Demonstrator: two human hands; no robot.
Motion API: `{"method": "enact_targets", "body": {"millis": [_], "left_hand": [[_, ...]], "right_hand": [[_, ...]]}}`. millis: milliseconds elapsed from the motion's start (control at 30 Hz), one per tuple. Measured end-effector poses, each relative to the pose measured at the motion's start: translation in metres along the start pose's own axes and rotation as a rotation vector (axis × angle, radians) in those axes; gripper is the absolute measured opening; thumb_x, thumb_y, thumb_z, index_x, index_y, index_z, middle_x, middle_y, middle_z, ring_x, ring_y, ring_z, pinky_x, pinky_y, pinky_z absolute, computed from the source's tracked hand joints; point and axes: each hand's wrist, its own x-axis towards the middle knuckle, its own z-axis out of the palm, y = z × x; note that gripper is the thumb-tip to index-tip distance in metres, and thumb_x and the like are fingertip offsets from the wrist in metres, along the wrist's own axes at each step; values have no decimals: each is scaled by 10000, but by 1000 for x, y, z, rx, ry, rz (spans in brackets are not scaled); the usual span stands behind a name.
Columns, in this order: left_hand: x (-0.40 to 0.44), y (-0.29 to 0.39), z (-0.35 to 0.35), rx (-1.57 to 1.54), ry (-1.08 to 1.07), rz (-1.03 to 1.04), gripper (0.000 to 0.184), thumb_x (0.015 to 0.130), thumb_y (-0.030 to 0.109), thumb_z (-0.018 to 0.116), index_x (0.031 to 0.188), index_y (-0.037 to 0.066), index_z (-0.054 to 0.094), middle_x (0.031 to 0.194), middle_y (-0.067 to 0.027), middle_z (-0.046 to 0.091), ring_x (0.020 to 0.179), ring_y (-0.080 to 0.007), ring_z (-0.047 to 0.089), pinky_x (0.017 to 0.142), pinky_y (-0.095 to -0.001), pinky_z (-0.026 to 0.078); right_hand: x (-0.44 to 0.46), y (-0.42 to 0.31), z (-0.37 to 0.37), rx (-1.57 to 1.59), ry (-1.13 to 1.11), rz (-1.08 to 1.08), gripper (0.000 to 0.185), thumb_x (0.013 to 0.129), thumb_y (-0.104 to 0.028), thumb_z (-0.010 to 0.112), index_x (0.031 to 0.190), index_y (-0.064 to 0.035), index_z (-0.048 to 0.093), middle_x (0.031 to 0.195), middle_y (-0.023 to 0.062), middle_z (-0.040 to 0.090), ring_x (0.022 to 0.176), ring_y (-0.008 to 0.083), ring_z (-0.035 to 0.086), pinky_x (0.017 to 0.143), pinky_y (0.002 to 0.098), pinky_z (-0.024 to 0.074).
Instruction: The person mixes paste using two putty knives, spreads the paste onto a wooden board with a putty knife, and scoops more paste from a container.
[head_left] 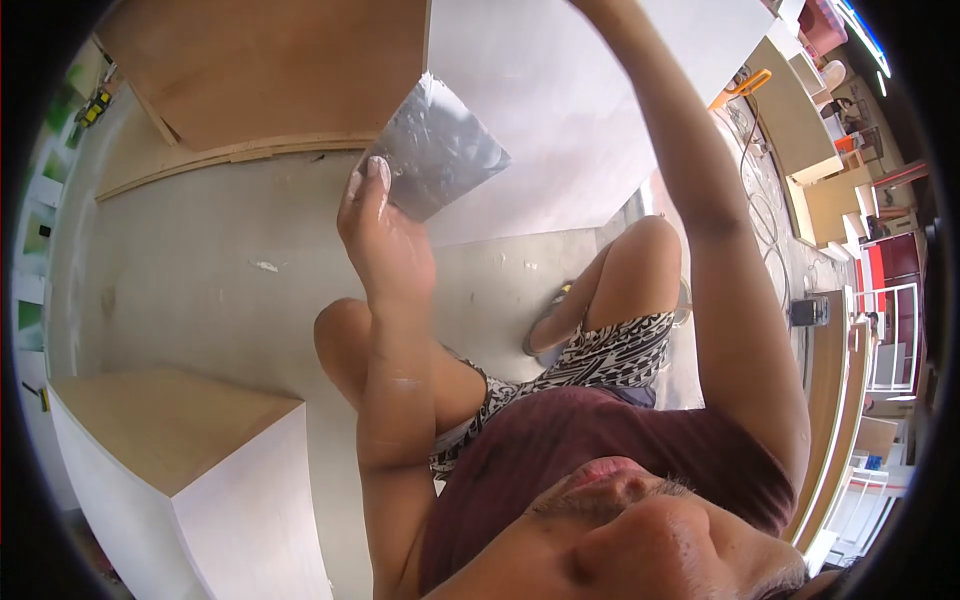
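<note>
My left hand [385, 225] is closed on the lower left edge of a thin square metal plate [440, 150], with the thumb over its face. White paste-like smears show on the plate, most at its top corner, and whitish residue coats my fingertips. Behind the plate stands a large cabinet-like box, with a white panel [560, 110] on the right and a brown wooden side [270, 70] on the left. The plate's top corner overlaps the edge between these two faces; I cannot tell whether it touches. My right forearm [660, 110] reaches up past the frame's top, so that hand is out of sight.
A second box with white sides [250, 500] stands on the grey floor [230, 260] at lower left. Cables [765, 210], an orange-handled tool [745, 85] and wooden boards [835, 400] are along the right. My bent knees are below the plate.
</note>
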Motion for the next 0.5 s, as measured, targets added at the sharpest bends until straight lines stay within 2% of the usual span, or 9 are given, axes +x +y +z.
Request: {"method": "enact_targets", "body": {"millis": [100, 133, 167, 200, 233, 300, 333, 400, 500], "left_hand": [[2, -2, -4, 28, 5, 2, 310, 1031, 171, 530, 1249, -46, 569, 1222, -98, 613, 1150, -188, 563, 1004, -361, 443], [3, -2, -5, 42, 8, 8, 302, 1031, 172, 529, 1237, -44, 573, 1218, -98, 613, 1145, -189, 566, 1001, -362, 445], [3, -2, -5, 35, 4, 7, 293, 1032, 173, 528, 1225, -42, 575, 1213, -98, 614, 1139, -190, 568, 997, -363, 447], [3, -1, -4, 28, -1, 9, 285, 1032, 174, 528, 1214, -40, 577, 1208, -98, 614, 1134, -191, 570, 994, -364, 448], [3, -1, -4, 21, -5, 9, 278, 1032, 175, 527, 1202, -38, 580, 1203, -98, 615, 1128, -192, 571, 991, -365, 450], [0, 2, 2, 15, -16, 7, 283, 1029, 175, 530, 1206, -41, 577, 1198, -99, 613, 1123, -197, 572, 989, -369, 451], [-1, 3, 4, 12, -24, 5, 286, 1028, 174, 532, 1209, -42, 575, 1196, -99, 613, 1120, -199, 572, 988, -371, 451], [0, 1, -2, 15, -14, 3, 295, 1025, 175, 534, 1220, -44, 570, 1203, -103, 611, 1125, -204, 570, 992, -376, 451], [2, 1, -9, 17, -8, 11, 311, 1023, 177, 537, 1238, -46, 562, 1215, -106, 606, 1139, -209, 564, 1000, -383, 449]], "right_hand": [[-65, -42, 11, -45, -63, 36, 381, 905, -34, 571, 1257, -127, 682, 1226, 75, 687, 1105, 297, 635, 931, 383, 550], [-89, -51, 19, -16, -23, 14, 391, 914, -16, 550, 1274, -113, 669, 1181, 141, 706, 1056, 353, 666, 896, 432, 556], [-136, -41, 51, 35, -2, -22, 489, 833, -105, 661, 1312, -201, 641, 1279, 79, 662, 1134, 321, 633, 928, 497, 512], [-174, -53, 63, -10, -76, 6, 532, 836, -159, 686, 1359, -202, 600, 1354, 80, 618, 1245, 372, 569, 1002, 529, 472], [-207, -66, 64, 26, -175, 31, 611, 850, -159, 682, 1439, -232, 539, 1427, 87, 579, 1315, 382, 531, 1066, 538, 439], [-258, -85, 60, 39, -348, 52, 635, 892, -176, 656, 1498, -268, 485, 1503, 74, 522, 1377, 376, 485, 1131, 552, 387], [-269, -95, 57, 50, -362, 70, 626, 898, -165, 645, 1494, -272, 487, 1518, 61, 506, 1384, 374, 476, 1130, 557, 389], [-276, -102, 45, -50, -547, 74, 577, 895, -125, 632, 1449, -259, 541, 1485, 48, 545, 1352, 343, 517, 1118, 508, 421], [-220, -91, 21, 222, -446, 216, 536, 878, -46, 599, 1376, -243, 611, 1405, 38, 615, 1272, 312, 592, 1059, 438, 487]]}}
